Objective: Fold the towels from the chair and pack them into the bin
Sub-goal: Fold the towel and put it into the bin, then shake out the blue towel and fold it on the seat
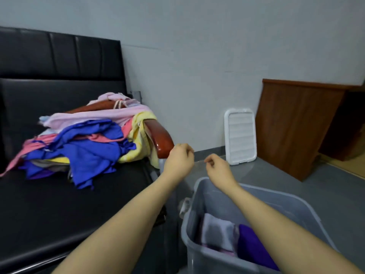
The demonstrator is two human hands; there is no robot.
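Observation:
A heap of unfolded towels (88, 139) in blue, pink, yellow and brown lies on the black chair seat (59, 214), spilling over the wooden armrest (164, 137). To the right stands a grey plastic bin (199, 254) holding a folded pale towel (217, 232) and a folded purple towel (254, 248). My left hand (178, 161) hovers just right of the armrest with loosely curled fingers and holds nothing. My right hand (219, 169) hangs above the bin's far rim, fingers loosely curled, also empty.
A white bin lid (241, 135) leans against the wall behind the bin. A brown wooden cabinet (296, 125) stands at the right. Grey floor lies between the bin and the cabinet.

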